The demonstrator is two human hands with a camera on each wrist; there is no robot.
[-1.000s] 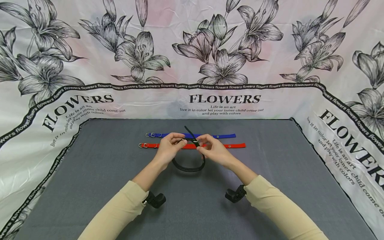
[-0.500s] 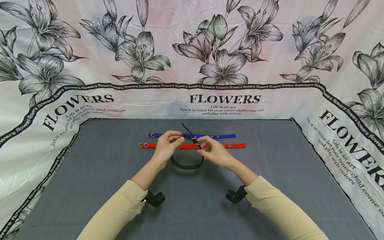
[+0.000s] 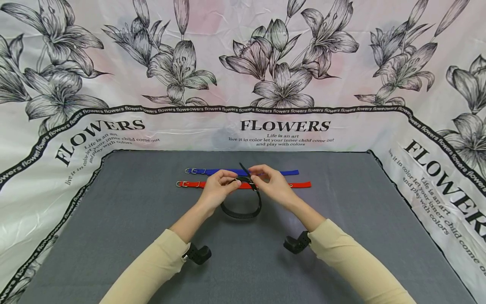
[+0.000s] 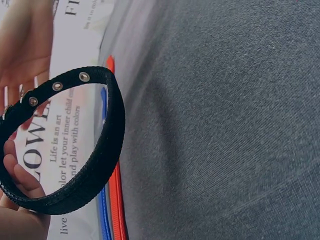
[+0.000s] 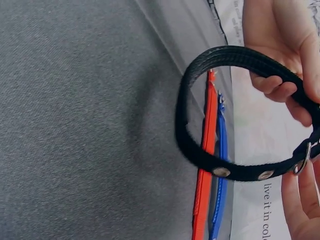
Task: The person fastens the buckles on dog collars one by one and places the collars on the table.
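In the head view a black collar (image 3: pixel 241 216), bent into a loop, hangs above the table between both hands. My left hand (image 3: pixel 215 190) pinches its left upper side between thumb and fingers. At the other side, my right hand (image 3: pixel 275 188) pinches the strap beside the buckle, and the narrow free end (image 3: pixel 243 168) sticks up next to the fingertips. Metal eyelets (image 4: pixel 57 86) run along the collar in the left wrist view. A D-ring (image 5: pixel 308 159) shows by the right fingers in the right wrist view. Fingers hide most of the buckle.
Behind the hands, a blue collar (image 3: pixel 290 172) and a red collar (image 3: pixel 302 184) lie straight and parallel on the grey cloth-covered table (image 3: pixel 243 261). Their middles are partly covered by the hands. A flower-printed curtain (image 3: pixel 171 126) borders the table at the back and sides.
The right hand has shifted from the collar's side up to the strap by the buckle. The loop has moved slightly right and nearer, and its free end has dropped a little.
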